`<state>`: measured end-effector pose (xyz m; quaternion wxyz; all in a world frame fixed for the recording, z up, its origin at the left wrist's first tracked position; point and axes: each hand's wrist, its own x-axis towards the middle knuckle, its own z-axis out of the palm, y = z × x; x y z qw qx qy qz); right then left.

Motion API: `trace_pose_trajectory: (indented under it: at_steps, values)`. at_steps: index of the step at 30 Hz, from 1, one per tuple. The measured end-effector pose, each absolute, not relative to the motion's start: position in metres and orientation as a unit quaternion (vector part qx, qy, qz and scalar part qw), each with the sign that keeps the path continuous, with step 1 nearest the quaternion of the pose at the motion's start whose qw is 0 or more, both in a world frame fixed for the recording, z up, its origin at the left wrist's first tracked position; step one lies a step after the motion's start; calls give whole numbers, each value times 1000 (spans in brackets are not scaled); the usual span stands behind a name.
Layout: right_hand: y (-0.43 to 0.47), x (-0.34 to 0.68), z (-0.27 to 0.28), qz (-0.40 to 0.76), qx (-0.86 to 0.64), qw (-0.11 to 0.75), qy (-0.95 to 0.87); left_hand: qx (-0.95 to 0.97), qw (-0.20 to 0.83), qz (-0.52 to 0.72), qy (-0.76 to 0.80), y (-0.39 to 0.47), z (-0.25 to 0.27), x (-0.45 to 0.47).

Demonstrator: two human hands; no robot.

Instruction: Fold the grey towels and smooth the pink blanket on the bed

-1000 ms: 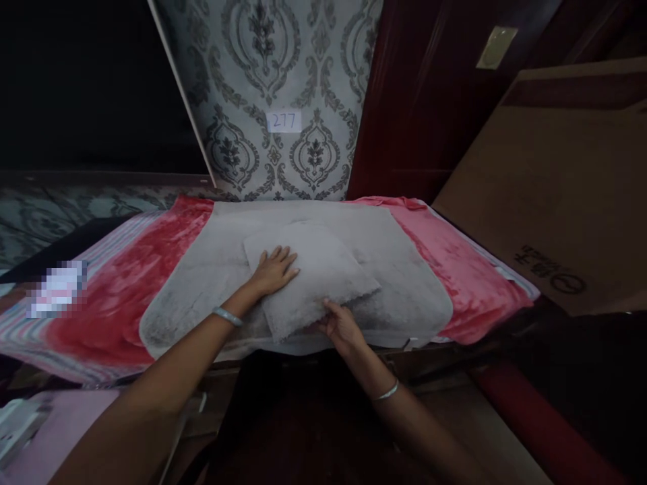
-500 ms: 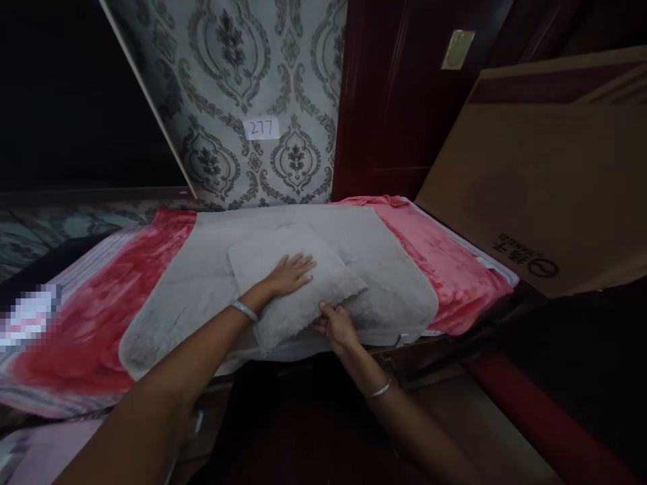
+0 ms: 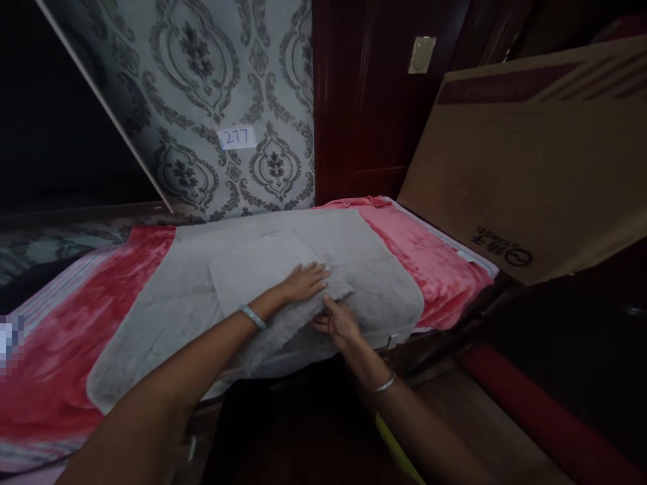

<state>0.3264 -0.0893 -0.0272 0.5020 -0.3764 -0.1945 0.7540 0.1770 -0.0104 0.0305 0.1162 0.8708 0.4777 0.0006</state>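
A square piece of grey plush fabric (image 3: 253, 269), perhaps a cushion cover, lies on a larger grey plush mat (image 3: 166, 323). Flat on top of the square, my left hand (image 3: 304, 281) rests with its fingers stretched out toward the right corner. My right hand (image 3: 337, 322) grips the square's near right edge, thumb above and fingers underneath, partly hidden by the fabric. That near edge is lifted a little off the mat and shows a fuzzy border.
Beneath the mat is a red and pink plush blanket (image 3: 55, 364) with striped edges. A large cardboard box (image 3: 536, 155) leans at the right. Behind stand a patterned wall with a paper label (image 3: 237, 138) and a dark red door panel (image 3: 364, 101). A dark screen (image 3: 65, 121) is at the left.
My left hand has slid right across the square, closer to my right hand. The square's near right edge is raised and folded more. The view has shifted slightly right.
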Motion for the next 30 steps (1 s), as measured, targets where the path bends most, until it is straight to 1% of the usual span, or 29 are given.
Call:
trace_pose_trajectory:
  at_steps: [3, 6, 8, 12, 15, 23, 30]
  values:
    - [-90, 322, -34, 740, -395, 511, -188, 893, 133, 11, 429, -7, 20, 199]
    - [-91, 320, -38, 728, -406, 517, -193, 895, 135, 5, 425, 6, 17, 193]
    - [-92, 319, -38, 721, -413, 518, -203, 888, 110, 0, 447, 19, 18, 178]
    - [-94, 319, -39, 719, -414, 514, -218, 845, 21, 19, 533, 48, 20, 149]
    - [-96, 318, -42, 715, -415, 516, -223, 798, -2, 16, 602, 69, 23, 135]
    - [-97, 315, -51, 701, -415, 532, -232, 741, 35, -10, 671, 114, 34, 106]
    - [-98, 315, -46, 699, -419, 528, -238, 719, 27, 1, 694, 117, 36, 100]
